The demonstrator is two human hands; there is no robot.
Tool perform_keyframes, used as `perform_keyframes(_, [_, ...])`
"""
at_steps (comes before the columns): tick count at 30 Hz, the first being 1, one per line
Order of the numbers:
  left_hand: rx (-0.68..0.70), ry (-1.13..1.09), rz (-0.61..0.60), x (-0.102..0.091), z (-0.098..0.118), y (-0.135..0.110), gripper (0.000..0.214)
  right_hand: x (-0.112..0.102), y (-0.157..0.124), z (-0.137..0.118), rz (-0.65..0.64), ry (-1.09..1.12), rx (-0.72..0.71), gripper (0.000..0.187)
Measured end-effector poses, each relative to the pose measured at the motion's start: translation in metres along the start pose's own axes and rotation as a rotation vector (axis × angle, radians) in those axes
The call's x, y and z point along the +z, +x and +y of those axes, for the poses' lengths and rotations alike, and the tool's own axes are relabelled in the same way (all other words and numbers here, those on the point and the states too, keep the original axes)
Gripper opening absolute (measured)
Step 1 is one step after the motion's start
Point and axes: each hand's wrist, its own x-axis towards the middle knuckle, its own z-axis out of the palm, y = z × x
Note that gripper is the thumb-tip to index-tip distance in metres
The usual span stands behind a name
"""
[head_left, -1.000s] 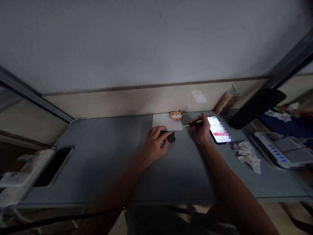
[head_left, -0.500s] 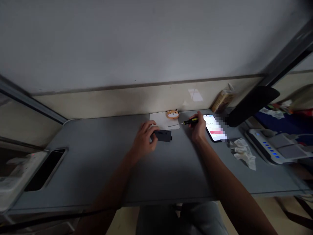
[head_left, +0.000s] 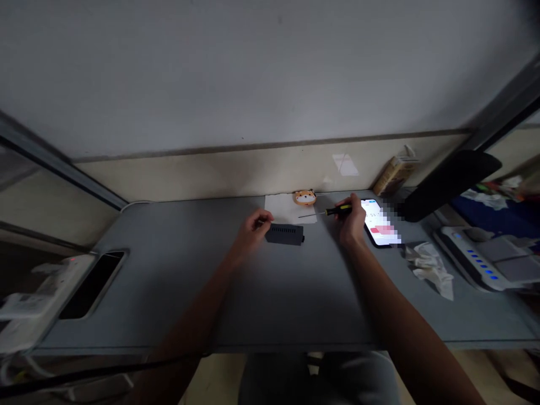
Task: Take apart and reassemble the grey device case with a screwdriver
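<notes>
A dark grey rectangular box with a row of slots (head_left: 286,234) lies on the grey table, a small black nub on its right end. My left hand (head_left: 253,228) is at the box's left end, thumb and fingertips pinched together; whatever may be between them is too small to make out. In my right hand (head_left: 351,222) is a screwdriver (head_left: 337,210) with a black and yellow handle, its thin shaft pointing left over white paper (head_left: 280,208). An orange and white animal-face case (head_left: 305,197) rests at the paper's back edge.
A lit phone (head_left: 375,225) lies just right of my right hand, with crumpled tissue (head_left: 430,267) beyond it. Farther right are a white charging unit (head_left: 472,259), a black upright object (head_left: 453,183) and a carton (head_left: 394,174). Another phone (head_left: 93,284) lies far left.
My left hand's fingers have come off the top of the box and drawn together into a pinch at its left end. The screwdriver is still in my right hand. The view has shifted slightly.
</notes>
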Motion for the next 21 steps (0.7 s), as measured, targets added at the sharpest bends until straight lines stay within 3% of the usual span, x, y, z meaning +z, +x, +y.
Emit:
perform_keyframes(7, [0.077, -0.031, -0.399, -0.027, 0.013, -0.005, 0.032, 0.000, 0.000, -0.015, 0.037, 0.058, -0.003, 0.042])
perform_keyframes(11, [0.042, -0.025, -0.346, -0.021, 0.008, -0.004, 0.030, -0.002, -0.007, -0.025, 0.073, 0.001, -0.139, 0.038])
perform_keyframes(17, [-0.102, 0.055, -0.204, 0.003, 0.004, -0.007, 0.030, -0.008, -0.026, -0.047, 0.264, -0.005, -0.542, 0.041])
perform_keyframes(19, [-0.142, 0.125, -0.182, 0.009, 0.005, -0.009, 0.028, -0.010, -0.035, -0.054, 0.186, -0.046, -0.711, 0.043])
perform_keyframes(21, [-0.142, 0.178, -0.183, 0.013, 0.007, -0.009, 0.025, -0.011, -0.045, -0.058, -0.037, -0.118, -0.823, 0.044])
